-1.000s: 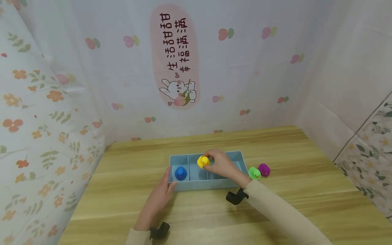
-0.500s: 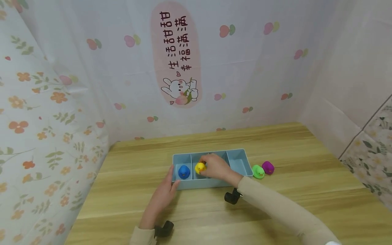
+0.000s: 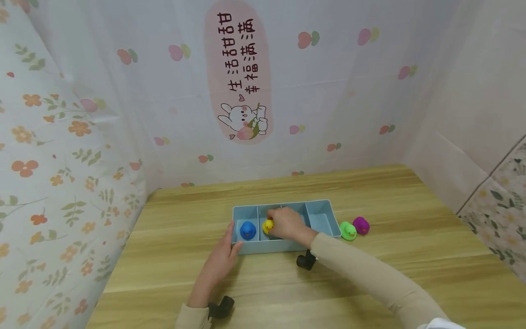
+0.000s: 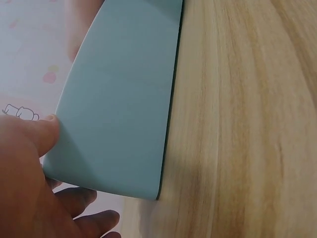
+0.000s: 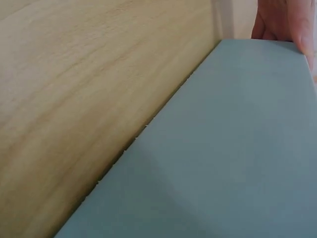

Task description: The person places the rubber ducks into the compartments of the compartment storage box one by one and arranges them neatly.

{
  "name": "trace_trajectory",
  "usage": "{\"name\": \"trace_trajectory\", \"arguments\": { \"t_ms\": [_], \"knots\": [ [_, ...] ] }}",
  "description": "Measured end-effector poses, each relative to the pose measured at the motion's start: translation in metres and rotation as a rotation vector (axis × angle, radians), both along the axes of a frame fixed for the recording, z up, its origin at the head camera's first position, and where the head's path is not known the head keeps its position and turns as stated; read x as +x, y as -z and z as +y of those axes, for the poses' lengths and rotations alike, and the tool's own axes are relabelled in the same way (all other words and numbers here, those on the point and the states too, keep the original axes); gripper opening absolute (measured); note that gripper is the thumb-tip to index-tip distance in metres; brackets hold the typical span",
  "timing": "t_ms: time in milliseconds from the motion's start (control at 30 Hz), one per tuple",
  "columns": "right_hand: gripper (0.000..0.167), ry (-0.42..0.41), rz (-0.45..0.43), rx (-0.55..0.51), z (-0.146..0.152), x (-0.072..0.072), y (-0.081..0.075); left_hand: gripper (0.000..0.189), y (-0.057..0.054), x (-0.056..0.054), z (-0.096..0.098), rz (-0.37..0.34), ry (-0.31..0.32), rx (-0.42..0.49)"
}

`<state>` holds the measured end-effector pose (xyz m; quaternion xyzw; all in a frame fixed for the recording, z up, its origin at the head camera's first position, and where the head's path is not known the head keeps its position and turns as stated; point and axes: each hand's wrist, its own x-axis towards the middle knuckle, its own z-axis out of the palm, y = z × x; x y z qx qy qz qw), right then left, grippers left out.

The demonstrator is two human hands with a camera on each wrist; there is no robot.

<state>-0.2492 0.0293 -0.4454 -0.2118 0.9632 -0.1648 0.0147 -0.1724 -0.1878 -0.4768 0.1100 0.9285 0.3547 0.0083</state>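
We see a small yellow duck (image 3: 268, 226) in the second space from the left of a long, pale blue box (image 3: 271, 247) with four spaces; the right hand (image 3: 289, 222) holds it and hides part of it; a blue duck (image 3: 248, 230) sits upright in the left end space, its beak toward us; the left hand (image 3: 223, 257) touches the box's left end; by the right end, a green duck (image 3: 348, 230) and a purple duck (image 3: 361, 225) are close together on the worktop (image 3: 370, 274).

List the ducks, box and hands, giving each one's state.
Box: lidless, on table
Blue duck: upright in leftmost compartment
Yellow duck: held, partly hidden
Green duck: upright, outside box
Purple duck: outside box
Right hand: gripping yellow duck
Left hand: touching box's left end
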Motion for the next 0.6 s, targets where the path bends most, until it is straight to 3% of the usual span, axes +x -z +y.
{"name": "trace_trajectory", "arguments": {
  "t_ms": [333,600],
  "knots": [
    [0.024,0.024,0.003,0.108,-0.0058,-0.0026,-0.0074,0.064,-0.0032,-0.0018,-0.0019,0.054,0.006,-0.003],
    [0.029,0.03,0.027,0.141,-0.0041,0.0024,-0.0077,0.064,-0.0019,-0.0015,-0.0012,0.043,0.006,0.0]
  ]
}}
